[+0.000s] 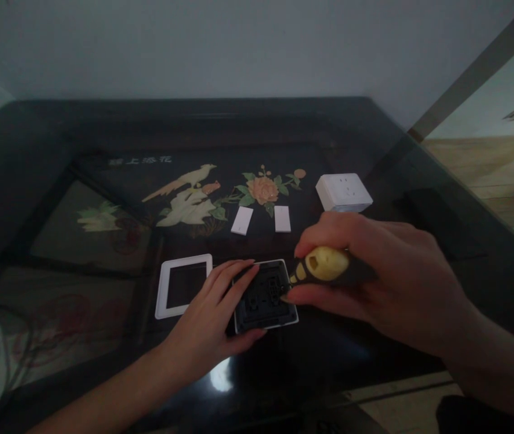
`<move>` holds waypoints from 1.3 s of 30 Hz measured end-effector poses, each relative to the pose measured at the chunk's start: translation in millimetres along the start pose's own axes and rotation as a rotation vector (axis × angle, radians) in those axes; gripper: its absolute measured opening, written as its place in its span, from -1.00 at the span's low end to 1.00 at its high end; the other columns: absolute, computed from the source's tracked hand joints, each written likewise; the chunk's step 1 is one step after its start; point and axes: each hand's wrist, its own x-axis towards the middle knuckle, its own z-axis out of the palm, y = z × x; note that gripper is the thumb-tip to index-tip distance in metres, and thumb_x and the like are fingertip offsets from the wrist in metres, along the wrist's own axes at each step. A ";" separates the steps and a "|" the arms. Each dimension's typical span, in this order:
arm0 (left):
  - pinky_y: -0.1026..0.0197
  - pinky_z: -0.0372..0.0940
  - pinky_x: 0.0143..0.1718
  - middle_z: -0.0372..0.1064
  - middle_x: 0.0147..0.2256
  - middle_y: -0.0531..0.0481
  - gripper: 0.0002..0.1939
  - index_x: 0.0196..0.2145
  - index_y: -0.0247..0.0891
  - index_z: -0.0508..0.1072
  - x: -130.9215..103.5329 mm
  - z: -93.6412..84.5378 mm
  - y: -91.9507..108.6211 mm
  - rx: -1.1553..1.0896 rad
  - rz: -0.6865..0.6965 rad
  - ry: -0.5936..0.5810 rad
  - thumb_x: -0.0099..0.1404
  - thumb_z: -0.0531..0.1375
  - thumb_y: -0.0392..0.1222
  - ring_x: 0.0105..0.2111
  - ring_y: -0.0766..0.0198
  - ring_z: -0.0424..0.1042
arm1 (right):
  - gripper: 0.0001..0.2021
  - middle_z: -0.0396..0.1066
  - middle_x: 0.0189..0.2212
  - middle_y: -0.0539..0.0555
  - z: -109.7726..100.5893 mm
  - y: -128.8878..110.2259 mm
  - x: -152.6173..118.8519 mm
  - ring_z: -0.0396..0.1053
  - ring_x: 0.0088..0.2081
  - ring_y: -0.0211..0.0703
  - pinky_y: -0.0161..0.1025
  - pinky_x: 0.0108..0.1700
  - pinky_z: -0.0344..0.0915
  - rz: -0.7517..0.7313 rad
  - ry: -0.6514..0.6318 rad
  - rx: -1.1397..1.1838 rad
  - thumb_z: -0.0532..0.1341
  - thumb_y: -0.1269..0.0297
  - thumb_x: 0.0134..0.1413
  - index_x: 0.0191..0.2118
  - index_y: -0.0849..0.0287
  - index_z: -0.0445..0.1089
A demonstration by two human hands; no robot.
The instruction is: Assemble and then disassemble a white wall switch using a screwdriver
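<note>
Grey wall [239,48] — floor [494,166] seemingly wooden

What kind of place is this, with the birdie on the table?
Probably a room in someone's home: there's a shiny dark table with a bird-and-flower picture, a plain wall behind, and a wood-look floor.

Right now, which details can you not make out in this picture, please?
In the head view:
Yellow-and-dark tool in the right hand: its tip is too small and dim to judge contact.
Square piece: left side partly hidden behind the left hand; inner details too dark to tell apart.
White frame: near right corner covered by the left hand.
White cable: cut off by the picture's edge.
</note>
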 end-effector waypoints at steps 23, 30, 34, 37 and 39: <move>-0.31 0.22 0.18 0.09 0.23 -0.29 -0.14 0.34 -0.18 -0.07 4.0 -3.5 2.0 -0.007 0.010 -0.034 0.23 0.30 -0.17 0.22 -0.18 0.13 | -0.82 0.50 -0.20 0.02 -13.8 2.2 -0.3 0.48 -0.23 -0.23 -0.34 -0.23 0.38 -0.005 -0.225 0.260 0.14 0.37 0.23 -0.06 0.15 0.32; -0.31 0.25 0.16 0.09 0.22 -0.28 -0.17 0.34 -0.17 -0.07 3.4 -2.3 1.2 -0.016 0.012 -0.030 0.25 0.27 -0.17 0.20 -0.17 0.15 | -0.73 0.52 -0.13 0.00 -19.1 5.5 -3.0 0.53 -0.20 -0.16 -0.29 -0.19 0.46 0.004 -0.130 0.160 0.22 0.30 0.18 0.01 0.05 0.30; -0.29 0.28 0.14 0.09 0.21 -0.30 -0.16 0.34 -0.20 -0.08 2.6 -1.0 0.0 0.004 0.026 -0.020 0.25 0.28 -0.14 0.20 -0.19 0.15 | -0.75 0.54 -0.15 -0.04 -19.4 6.1 -3.3 0.53 -0.19 -0.22 -0.35 -0.18 0.44 -0.069 -0.196 0.169 0.17 0.33 0.26 0.04 0.04 0.33; -0.27 0.28 0.14 0.10 0.20 -0.30 -0.16 0.33 -0.22 -0.07 1.9 0.3 -1.3 0.025 0.036 -0.014 0.25 0.29 -0.11 0.19 -0.17 0.15 | -0.72 0.54 -0.14 -0.05 -17.0 6.8 -4.1 0.53 -0.19 -0.27 -0.40 -0.15 0.42 -0.102 -0.206 0.143 0.16 0.33 0.29 0.09 0.06 0.31; -0.25 0.27 0.16 0.10 0.20 -0.31 -0.17 0.32 -0.25 -0.05 1.6 0.9 -1.9 0.039 0.048 -0.008 0.25 0.29 -0.11 0.19 -0.17 0.13 | -0.75 0.54 -0.18 -0.06 -14.6 6.5 -4.4 0.52 -0.23 -0.29 -0.42 -0.15 0.40 -0.098 -0.179 0.116 0.17 0.32 0.29 0.06 0.08 0.33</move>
